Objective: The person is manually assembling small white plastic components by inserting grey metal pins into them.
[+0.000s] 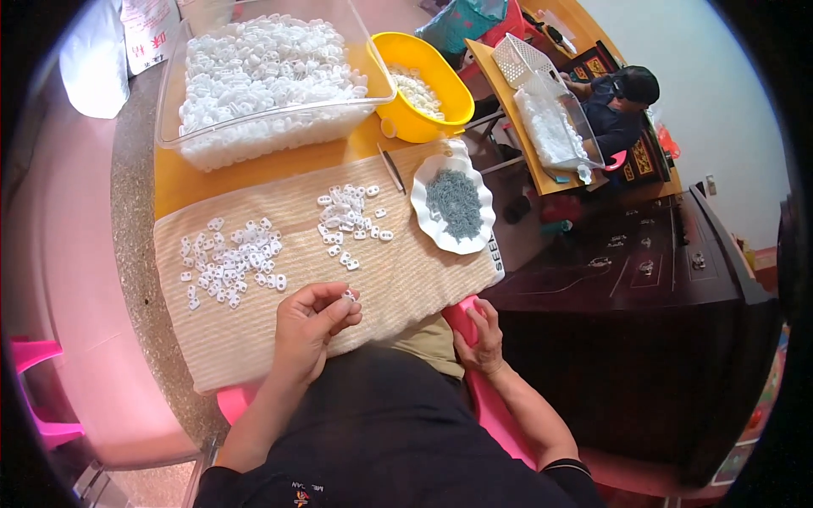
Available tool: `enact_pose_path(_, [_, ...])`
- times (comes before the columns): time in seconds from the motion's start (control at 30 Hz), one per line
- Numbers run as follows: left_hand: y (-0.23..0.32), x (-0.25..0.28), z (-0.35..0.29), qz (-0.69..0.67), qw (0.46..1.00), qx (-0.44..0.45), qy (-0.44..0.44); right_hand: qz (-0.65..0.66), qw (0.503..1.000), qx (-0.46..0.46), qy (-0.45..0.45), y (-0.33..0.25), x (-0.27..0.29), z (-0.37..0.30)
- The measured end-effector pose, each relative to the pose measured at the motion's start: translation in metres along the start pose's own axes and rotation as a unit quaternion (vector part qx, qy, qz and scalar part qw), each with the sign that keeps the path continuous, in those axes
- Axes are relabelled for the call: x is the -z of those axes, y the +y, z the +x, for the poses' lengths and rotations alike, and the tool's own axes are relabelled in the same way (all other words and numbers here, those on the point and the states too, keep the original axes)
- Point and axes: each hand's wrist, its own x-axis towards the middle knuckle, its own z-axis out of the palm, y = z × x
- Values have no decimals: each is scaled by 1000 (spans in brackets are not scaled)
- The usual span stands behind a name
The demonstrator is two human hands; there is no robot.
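My left hand (312,328) is closed in a pinch on a small white plastic piece (349,295), held above the near part of the beige ribbed towel (398,292). My right hand (483,337) is off the towel's right side, its fingers curled over the pink chair (461,318). Beyond my left hand lies a loose pile of white two-holed plastic pieces (237,261). A second, smaller pile of such pieces (347,212) sits farther back and to the right.
A white scalloped dish (423,224) holds small grey parts. Near it lies a slim dark-tipped tool (391,168). Behind stand a clear bin (279,112) full of white pieces and a yellow tub (457,110). At another table (500,85) a person (618,110) sits.
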Motion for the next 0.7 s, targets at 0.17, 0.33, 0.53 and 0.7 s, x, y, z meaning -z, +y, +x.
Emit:
enact_pose_path(0.17, [-3,-1,1,29,999,-25,-3,-85,996,34,5,-19,11,7])
enact_pose_path(0.33, [-6,4,2,37,997,-72,-14,-94,986,104,90,-20,14,38])
enact_pose_path(0.53, [-10,2,0,64,995,-75,-22,51,994,-17,99,2,8,113])
enact_pose_path(0.7, [-10,4,3,77,993,-82,-23,18,998,37,47,20,-4,160])
